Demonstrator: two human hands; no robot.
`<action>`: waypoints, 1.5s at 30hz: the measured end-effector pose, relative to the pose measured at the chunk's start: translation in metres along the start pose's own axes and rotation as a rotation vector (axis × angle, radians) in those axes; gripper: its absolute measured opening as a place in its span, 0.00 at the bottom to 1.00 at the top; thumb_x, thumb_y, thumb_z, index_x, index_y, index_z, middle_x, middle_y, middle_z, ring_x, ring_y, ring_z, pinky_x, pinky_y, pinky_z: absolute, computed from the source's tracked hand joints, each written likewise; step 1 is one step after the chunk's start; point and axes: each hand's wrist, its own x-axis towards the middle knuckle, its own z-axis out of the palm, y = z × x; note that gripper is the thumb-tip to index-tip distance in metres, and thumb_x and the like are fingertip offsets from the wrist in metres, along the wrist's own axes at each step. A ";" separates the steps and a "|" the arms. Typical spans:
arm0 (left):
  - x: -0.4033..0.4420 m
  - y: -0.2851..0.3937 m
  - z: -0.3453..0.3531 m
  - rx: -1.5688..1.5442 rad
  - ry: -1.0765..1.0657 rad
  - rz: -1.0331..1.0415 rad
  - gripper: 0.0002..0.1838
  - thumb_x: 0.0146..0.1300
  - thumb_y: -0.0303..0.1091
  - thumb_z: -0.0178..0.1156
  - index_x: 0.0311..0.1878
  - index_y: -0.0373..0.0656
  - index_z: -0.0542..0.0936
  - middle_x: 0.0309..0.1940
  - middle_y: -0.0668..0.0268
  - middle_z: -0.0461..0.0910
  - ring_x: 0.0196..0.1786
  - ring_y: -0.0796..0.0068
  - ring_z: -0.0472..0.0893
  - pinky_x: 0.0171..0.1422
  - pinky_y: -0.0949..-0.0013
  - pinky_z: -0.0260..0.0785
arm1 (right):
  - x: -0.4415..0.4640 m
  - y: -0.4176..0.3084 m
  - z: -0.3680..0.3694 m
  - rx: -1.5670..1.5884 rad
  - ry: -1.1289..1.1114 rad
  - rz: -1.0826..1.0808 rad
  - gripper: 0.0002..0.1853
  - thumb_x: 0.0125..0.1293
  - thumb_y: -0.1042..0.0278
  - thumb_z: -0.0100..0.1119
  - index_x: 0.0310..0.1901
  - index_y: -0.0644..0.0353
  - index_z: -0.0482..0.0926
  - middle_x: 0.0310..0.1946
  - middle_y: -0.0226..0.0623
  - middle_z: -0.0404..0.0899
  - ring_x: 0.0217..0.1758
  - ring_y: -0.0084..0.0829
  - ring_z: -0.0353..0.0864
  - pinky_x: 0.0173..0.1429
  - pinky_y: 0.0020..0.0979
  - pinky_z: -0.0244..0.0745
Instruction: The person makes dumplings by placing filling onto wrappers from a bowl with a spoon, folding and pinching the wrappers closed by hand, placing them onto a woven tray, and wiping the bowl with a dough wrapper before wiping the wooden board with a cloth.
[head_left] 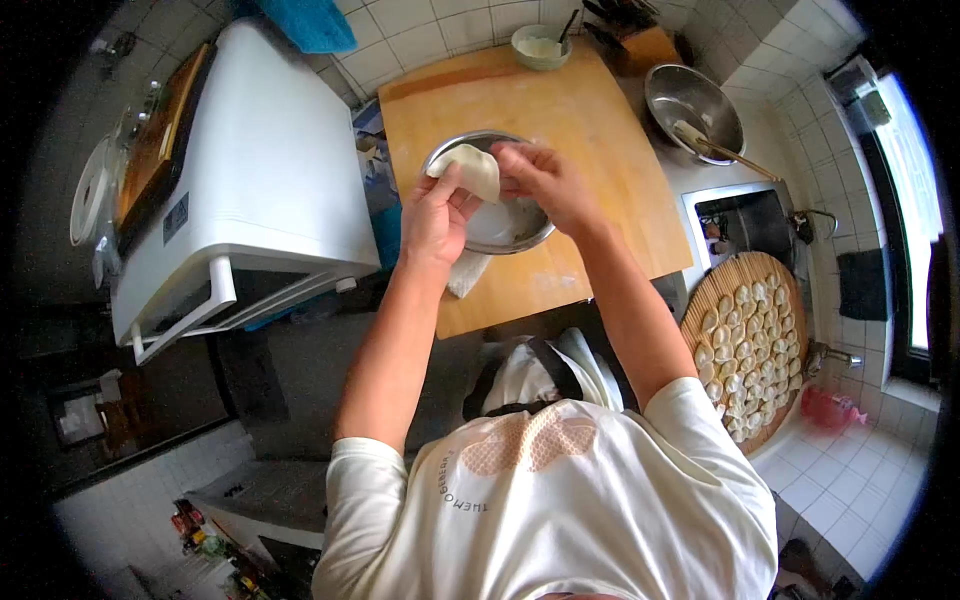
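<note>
A pale, folded dumpling wrapper (472, 172) is held up over a round metal bowl (545, 232). My left hand (437, 218) grips it from the left, thumb on its near face and fingers behind. My right hand (552, 185) is at the wrapper's right edge, its fingers drawn together there; the fingertips are partly hidden. Whether filling lies inside the fold, I cannot tell. The bowl rests on a wooden board (610, 170), and its inside is mostly hidden by my hands. Beneath the bowl's near left side lies a whitish cloth (467, 273).
At right, a round woven tray (692, 325) carries several rows of dumplings (750, 350). Behind it are a sink (745, 215) and a large metal bowl (725, 105) with a wooden-handled tool. A small bowl (540, 60) stands at the board's back edge. A white appliance (270, 150) borders the left.
</note>
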 end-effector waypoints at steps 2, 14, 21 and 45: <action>0.000 -0.003 0.003 -0.004 0.006 0.000 0.14 0.59 0.33 0.58 0.47 0.44 0.72 0.43 0.66 0.76 0.45 0.72 0.76 0.52 0.66 0.68 | 0.010 0.024 -0.016 -0.334 -0.063 -0.084 0.12 0.58 0.63 0.60 0.32 0.66 0.79 0.22 0.27 0.76 0.25 0.19 0.74 0.33 0.21 0.71; 0.002 -0.020 0.014 -0.035 -0.012 -0.029 0.08 0.60 0.29 0.53 0.41 0.37 0.75 0.39 0.59 0.78 0.42 0.68 0.77 0.48 0.66 0.70 | -0.026 0.032 -0.038 -0.328 -0.070 -0.027 0.17 0.55 0.58 0.62 0.33 0.67 0.79 0.24 0.34 0.80 0.27 0.22 0.78 0.31 0.24 0.75; -0.010 -0.063 0.057 0.180 -0.167 -0.273 0.12 0.63 0.29 0.47 0.47 0.34 0.71 0.45 0.57 0.75 0.49 0.66 0.75 0.54 0.64 0.68 | -0.087 0.029 -0.089 -0.060 0.053 -0.192 0.27 0.56 0.60 0.62 0.52 0.71 0.69 0.41 0.41 0.77 0.41 0.26 0.76 0.48 0.24 0.72; -0.129 -0.181 0.127 0.815 -0.954 -0.584 0.17 0.58 0.23 0.54 0.52 0.38 0.70 0.49 0.65 0.73 0.53 0.77 0.71 0.61 0.73 0.60 | -0.495 0.175 -0.340 -0.505 1.486 0.169 0.21 0.59 0.63 0.55 0.52 0.66 0.72 0.48 0.38 0.75 0.49 0.30 0.73 0.55 0.28 0.65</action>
